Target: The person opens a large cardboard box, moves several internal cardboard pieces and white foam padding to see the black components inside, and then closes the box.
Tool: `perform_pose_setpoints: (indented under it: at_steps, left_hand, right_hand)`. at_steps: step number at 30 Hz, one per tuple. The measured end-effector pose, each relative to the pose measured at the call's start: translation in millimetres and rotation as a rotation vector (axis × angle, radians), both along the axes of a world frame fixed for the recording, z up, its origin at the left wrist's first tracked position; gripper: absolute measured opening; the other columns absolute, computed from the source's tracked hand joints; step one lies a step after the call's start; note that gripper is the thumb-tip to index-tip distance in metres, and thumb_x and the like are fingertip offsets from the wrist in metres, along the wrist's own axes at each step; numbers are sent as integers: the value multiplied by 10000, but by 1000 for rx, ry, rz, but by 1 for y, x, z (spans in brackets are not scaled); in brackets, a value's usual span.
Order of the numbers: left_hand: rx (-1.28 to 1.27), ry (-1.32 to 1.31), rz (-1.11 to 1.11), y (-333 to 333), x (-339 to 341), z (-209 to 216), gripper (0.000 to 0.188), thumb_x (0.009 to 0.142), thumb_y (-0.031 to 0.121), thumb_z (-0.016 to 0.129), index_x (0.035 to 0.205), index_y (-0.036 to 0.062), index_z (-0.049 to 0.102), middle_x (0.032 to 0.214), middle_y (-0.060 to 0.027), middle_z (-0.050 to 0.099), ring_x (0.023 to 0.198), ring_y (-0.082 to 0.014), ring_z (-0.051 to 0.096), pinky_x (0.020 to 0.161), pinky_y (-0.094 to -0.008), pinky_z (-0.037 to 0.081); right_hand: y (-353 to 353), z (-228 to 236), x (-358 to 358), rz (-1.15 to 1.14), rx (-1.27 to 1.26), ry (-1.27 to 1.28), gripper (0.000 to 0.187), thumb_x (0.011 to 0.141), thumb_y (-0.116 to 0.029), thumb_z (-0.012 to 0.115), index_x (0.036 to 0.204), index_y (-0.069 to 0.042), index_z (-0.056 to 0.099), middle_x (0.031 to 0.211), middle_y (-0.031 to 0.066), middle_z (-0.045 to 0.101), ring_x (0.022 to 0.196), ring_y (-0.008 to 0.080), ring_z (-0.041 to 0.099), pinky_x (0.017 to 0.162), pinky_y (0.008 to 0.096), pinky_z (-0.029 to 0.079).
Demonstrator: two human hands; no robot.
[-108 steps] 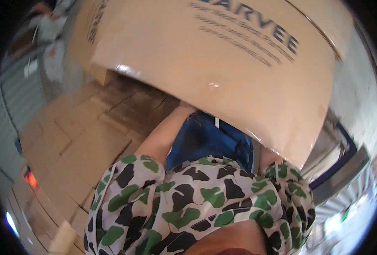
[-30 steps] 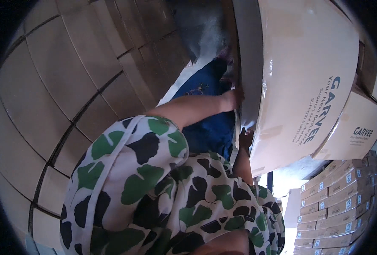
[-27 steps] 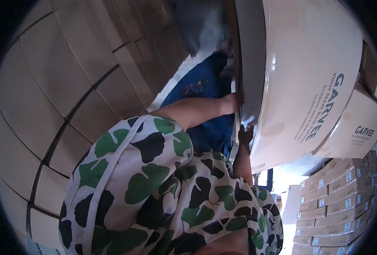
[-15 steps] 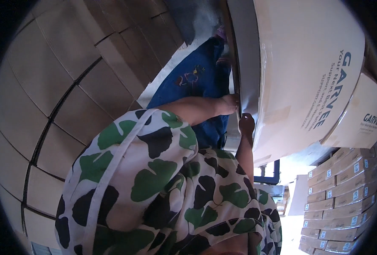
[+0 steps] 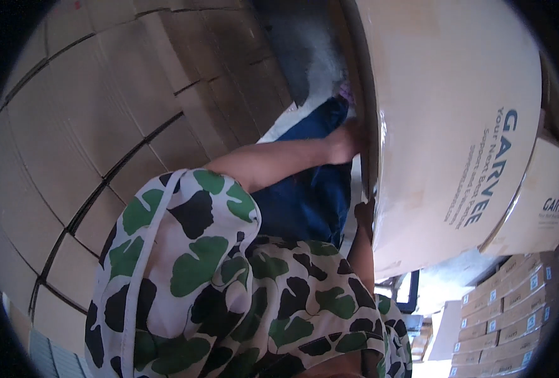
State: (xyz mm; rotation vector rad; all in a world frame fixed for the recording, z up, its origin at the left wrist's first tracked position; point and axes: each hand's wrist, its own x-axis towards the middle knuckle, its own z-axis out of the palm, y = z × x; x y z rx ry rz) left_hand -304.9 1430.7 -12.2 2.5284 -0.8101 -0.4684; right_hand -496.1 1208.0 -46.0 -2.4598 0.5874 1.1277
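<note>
A large cardboard box (image 5: pixel 437 126) with dark printing fills the upper right. Its left edge runs down beside both my hands. My left hand (image 5: pixel 347 142) is closed at this edge, at the end of my outstretched forearm; its fingertips are lost in shadow against the cardboard. Lower along the same edge, my right hand (image 5: pixel 365 214) is closed on the box close to its corner, the fingers partly hidden. Clear tape shines along the edge between the two hands. My blue trousers (image 5: pixel 311 195) show below my left forearm.
Stacked cardboard boxes (image 5: pixel 103 107) form a wall at the left, with dark gaps between them. A smaller printed box (image 5: pixel 531 208) stands behind the large one. Another stack of flat boxes (image 5: pixel 506 321) rises at the lower right, near a dark frame (image 5: pixel 410 292). Grey floor (image 5: pixel 314 57) shows at the top.
The large box has turned, so its narrow left side shows less and its printed face more. My left hand has moved slightly right and my right hand lower in the picture.
</note>
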Motion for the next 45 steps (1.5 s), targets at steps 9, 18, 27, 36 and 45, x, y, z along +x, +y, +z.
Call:
perform_pose_setpoints:
  at_steps: [9, 18, 27, 36, 45]
  left_hand:
    - [-35, -96, 151, 22, 112, -79, 215, 758, 198, 547, 934, 84, 595, 1000, -123, 522, 1006, -317, 481, 863, -428, 414]
    - [-20, 612, 602, 98, 153, 33, 306, 785, 131, 601, 1067, 13, 586, 1223, -221, 468, 1152, -372, 438, 978, -412, 382]
    - [-151, -76, 723, 184, 296, 36, 294, 778, 115, 586, 1070, 150, 606, 992, -140, 610, 962, -326, 581, 803, -416, 474]
    - [162, 8, 560, 178, 321, 1, 201, 811, 161, 505, 965, 169, 635, 953, -102, 639, 902, -322, 609, 762, -422, 488]
    - [-600, 260, 927, 190, 281, 42, 385, 837, 177, 488, 1213, 107, 533, 1192, -126, 560, 1127, -262, 509, 921, -318, 416]
  right_hand:
    - [76, 139, 123, 17, 447, 11, 377, 877, -162, 522, 1217, 0, 488, 1176, 202, 542, 1089, 318, 522, 934, 378, 403]
    - [107, 250, 265, -126, 471, -774, 479, 803, -77, 658, 1228, 0, 451, 1198, 173, 508, 1067, 251, 515, 878, 358, 436]
    - [121, 205, 290, 476, 91, -722, 844, 715, -267, 671, 1409, -125, 212, 1430, 241, 176, 1290, 431, 203, 1031, 565, 213]
    - [124, 185, 292, 508, 69, -584, 919, 682, -249, 687, 1427, -101, 171, 1435, 284, 124, 1298, 469, 156, 1052, 561, 164]
    - [134, 179, 292, 584, -39, -414, 1052, 623, -253, 746, 1434, -85, 99, 1426, 308, 80, 1312, 474, 110, 1065, 528, 149]
